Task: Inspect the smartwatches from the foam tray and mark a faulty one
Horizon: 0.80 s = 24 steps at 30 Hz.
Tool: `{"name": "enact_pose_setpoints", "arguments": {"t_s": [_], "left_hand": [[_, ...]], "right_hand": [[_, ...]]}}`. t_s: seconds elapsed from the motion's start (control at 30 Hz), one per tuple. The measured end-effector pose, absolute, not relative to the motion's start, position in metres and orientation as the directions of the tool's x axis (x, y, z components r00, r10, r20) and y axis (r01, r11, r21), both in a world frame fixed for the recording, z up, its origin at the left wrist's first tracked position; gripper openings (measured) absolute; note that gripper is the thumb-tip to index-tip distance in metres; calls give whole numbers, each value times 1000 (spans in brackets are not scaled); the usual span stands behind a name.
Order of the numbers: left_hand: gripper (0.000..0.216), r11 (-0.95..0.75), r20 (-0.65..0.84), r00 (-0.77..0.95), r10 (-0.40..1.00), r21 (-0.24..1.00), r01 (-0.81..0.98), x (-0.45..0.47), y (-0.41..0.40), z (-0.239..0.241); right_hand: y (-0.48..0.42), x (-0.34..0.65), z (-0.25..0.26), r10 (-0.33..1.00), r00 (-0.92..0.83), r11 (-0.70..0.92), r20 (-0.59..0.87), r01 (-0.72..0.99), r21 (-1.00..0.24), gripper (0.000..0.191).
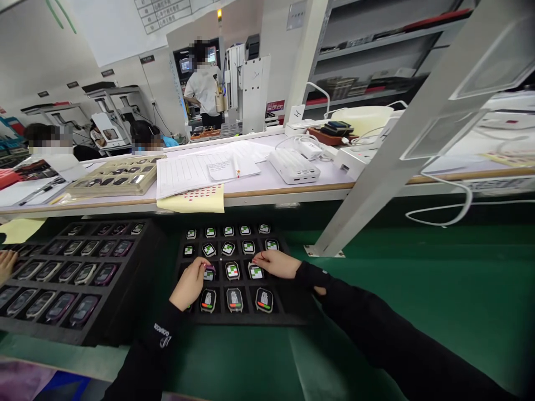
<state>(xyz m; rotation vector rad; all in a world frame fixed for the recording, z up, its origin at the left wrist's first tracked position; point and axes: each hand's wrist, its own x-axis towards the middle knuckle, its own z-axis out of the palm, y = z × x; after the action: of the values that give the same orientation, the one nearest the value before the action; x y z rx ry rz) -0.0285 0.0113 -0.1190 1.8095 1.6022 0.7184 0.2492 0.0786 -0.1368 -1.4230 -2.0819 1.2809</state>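
A black foam tray (292, 312) lies on the green mat in front of me, holding several smartwatch bodies with lit screens. My left hand (190, 285) rests on the tray's left side, its fingertips touching a pink-edged watch (209, 273) in the third row. My right hand (279, 263) lies on the right side, with its fingers on a lit watch (256, 272) in the same row. Between them sits another lit watch (232, 270). The front row watches (234, 299) show a different screen with red and green bars. Both arms wear black sleeves.
A second black tray (125, 312) with dark-screened watches sits to the left, where another person's fingers (6, 264) reach in. Behind is a raised shelf (292, 192) with papers, a beige tray, white power banks and cables. A slanted white post (376, 184) stands at right. People work beyond.
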Motion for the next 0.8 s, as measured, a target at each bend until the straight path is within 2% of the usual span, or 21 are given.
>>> {"name": "enact_pose_setpoints", "arguments": {"t_s": [0.2, 0.3, 0.4, 0.53, 0.57, 0.67, 0.8], "left_hand": [[17, 43, -71, 35, 997, 853, 520, -30, 30, -124], [27, 146, -164, 17, 986, 916, 373, -31, 42, -117], [40, 206, -226, 71, 972, 955, 211, -28, 46, -99], [43, 201, -206, 147, 967, 978, 52, -16, 40, -65], [43, 190, -190, 173, 966, 982, 16, -11, 37, -57], [46, 105, -88, 238, 967, 993, -59, 6, 30, -35], [44, -62, 76, 227, 971, 996, -70, 25, 26, -20]], "right_hand": [[76, 243, -121, 846, -395, -247, -358, 305, -920, 31], [70, 241, -102, 817, -411, -389, -404, 124, -913, 27], [62, 240, -86, 821, -415, -437, -392, -14, -899, 27], [49, 237, -68, 851, -444, -406, -280, -218, -888, 21], [46, 236, -65, 861, -452, -374, -233, -254, -892, 25], [41, 231, -53, 885, -458, -234, -80, -292, -927, 47], [39, 223, -38, 923, -383, -86, 47, -322, -943, 44]]}}
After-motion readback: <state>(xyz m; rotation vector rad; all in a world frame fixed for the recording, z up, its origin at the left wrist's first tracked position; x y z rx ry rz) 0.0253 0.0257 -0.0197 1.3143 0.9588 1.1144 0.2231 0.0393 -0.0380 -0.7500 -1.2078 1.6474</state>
